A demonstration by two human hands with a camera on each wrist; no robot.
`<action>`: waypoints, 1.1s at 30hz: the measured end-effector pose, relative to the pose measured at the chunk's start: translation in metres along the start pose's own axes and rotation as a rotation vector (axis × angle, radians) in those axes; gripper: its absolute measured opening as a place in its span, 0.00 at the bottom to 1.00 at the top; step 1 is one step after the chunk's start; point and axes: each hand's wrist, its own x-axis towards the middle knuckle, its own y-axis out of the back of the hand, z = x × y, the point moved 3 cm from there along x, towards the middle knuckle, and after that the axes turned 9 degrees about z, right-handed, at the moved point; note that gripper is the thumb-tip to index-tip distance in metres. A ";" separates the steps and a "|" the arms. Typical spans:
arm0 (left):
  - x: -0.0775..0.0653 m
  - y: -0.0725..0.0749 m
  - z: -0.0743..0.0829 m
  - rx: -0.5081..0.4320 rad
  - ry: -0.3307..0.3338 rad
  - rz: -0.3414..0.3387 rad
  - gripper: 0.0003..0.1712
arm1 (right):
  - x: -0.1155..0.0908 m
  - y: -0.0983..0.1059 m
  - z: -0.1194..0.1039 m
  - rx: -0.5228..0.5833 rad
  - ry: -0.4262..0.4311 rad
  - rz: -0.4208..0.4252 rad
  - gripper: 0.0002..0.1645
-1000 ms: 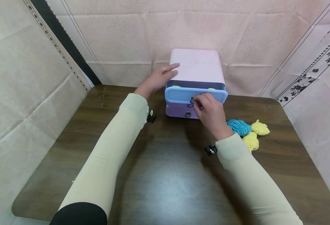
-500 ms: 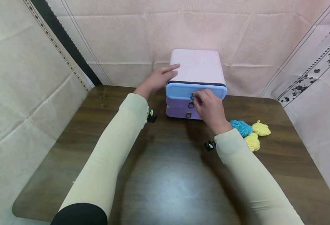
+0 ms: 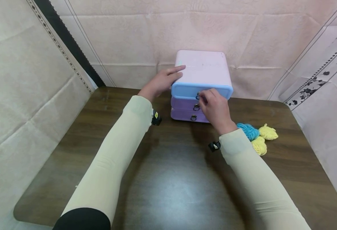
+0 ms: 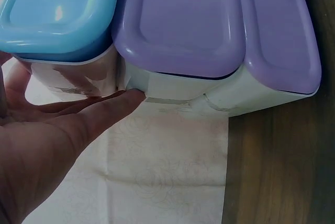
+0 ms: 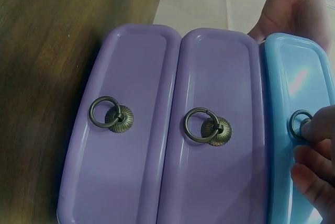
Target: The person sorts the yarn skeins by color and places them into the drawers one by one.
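A small drawer cabinet with a pale pink top stands against the back cloth. Its top drawer has a blue front, now flush against the body; two purple drawers sit below it. My right hand pinches the ring pull on the blue front, partly hidden by the fingertips in the right wrist view. My left hand rests on the cabinet's left side and top edge, its fingers fairly straight. In the left wrist view the fingers touch the side wall.
Blue yarn and two yellow yarn balls lie on the brown wooden table, right of the cabinet beside my right wrist. Ring pulls hang on the purple drawers. Patterned cloth covers the back and sides.
The blue drawer has slid inward from partly open to closed, with my right hand following it forward. Green items glimpsed inside are now hidden. My left hand has stayed on the cabinet.
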 end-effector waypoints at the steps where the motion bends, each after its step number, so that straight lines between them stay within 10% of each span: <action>1: 0.001 0.000 -0.001 -0.007 -0.002 -0.001 0.24 | 0.000 -0.001 0.000 -0.001 -0.003 -0.002 0.10; 20: 0.024 -0.002 -0.020 -0.076 -0.021 -0.019 0.25 | 0.003 -0.001 0.002 0.002 -0.013 0.000 0.09; 33: 0.004 -0.003 -0.002 -0.048 -0.064 -0.106 0.52 | -0.005 0.001 0.007 0.048 -0.062 0.002 0.10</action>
